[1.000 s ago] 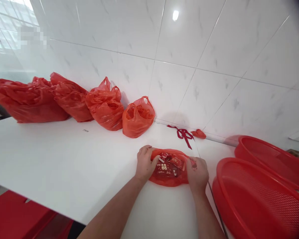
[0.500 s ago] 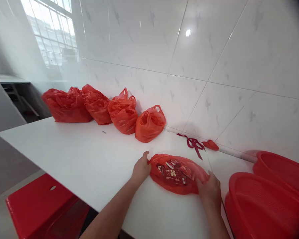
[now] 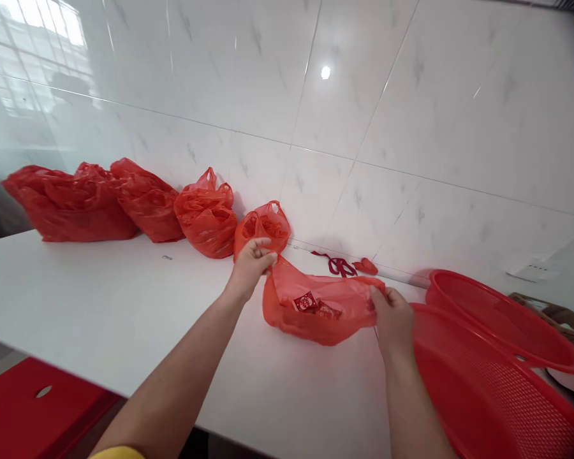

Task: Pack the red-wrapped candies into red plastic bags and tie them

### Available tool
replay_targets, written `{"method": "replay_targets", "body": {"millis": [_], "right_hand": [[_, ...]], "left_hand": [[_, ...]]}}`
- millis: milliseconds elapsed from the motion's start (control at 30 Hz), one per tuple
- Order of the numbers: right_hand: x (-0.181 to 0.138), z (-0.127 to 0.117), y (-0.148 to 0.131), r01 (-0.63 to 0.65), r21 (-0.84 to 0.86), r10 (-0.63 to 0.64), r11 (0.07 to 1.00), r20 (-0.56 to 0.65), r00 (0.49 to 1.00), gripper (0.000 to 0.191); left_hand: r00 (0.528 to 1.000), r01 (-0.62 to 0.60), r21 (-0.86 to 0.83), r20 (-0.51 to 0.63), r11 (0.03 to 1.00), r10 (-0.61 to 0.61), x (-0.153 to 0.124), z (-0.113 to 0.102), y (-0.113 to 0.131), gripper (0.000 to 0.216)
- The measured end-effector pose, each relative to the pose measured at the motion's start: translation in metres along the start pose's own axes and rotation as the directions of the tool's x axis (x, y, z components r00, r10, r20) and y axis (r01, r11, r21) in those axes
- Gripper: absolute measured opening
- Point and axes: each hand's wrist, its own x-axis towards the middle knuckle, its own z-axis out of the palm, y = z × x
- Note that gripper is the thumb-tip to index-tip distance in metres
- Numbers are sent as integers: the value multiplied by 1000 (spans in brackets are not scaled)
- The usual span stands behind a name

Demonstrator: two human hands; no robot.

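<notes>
A thin red mesh-like or gauzy pouch, see-through red, is stretched between my hands: a red bag [image 3: 310, 328] with small red packets [image 3: 306, 302] showing inside. My left hand [image 3: 252, 266] pinches its upper left corner, thumb against fingers. At the opposite end, my right hand [image 3: 393, 312] is closed on the upper right edge. The bag's underside hangs low over the white table [image 3: 172, 306]; whether it touches the top I cannot tell. Just behind my left hand stands a full red plastic bag [image 3: 277, 226] with loop handles.
More filled red plastic bags [image 3: 205, 217] line the wall to the left. A dark red ribbon [image 3: 340, 266] and a small red bundle [image 3: 365, 266] lie by the wall. Large red plastic baskets [image 3: 488, 382] stand at the right, and a red stool [image 3: 43, 408] at lower left.
Both my hands have raised the ends of the bag, so it now sags between them instead of lying flat. The packets have slid lower within it. The view has turned right.
</notes>
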Motion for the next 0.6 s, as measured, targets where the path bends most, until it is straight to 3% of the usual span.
{"method": "replay_targets", "body": {"millis": [167,333,400,500,600], "right_hand": [[31,-11,-40,48,224,-48,973,-5,999,28],[42,-19,-62,129,267,-111,955,-81,990,26],[38,-21,-59,154,267,-135,951,-90,987,28],[28,-22,-40,133,264,-125,955,-49,991,28],[15,-17,-5,47,279,-68,959,67,995,38]], "left_hand": [[991,-120,-68,57,990,123,25,23,49,42],[976,-200,-104,70,974,208,35,36,68,38],[961,-240,-85,118,967,249,30,33,69,39],[923,-289,40,276,957,267,15,18,62,44],[935,-251,307,321,918,148,-2,-10,43,51]]}}
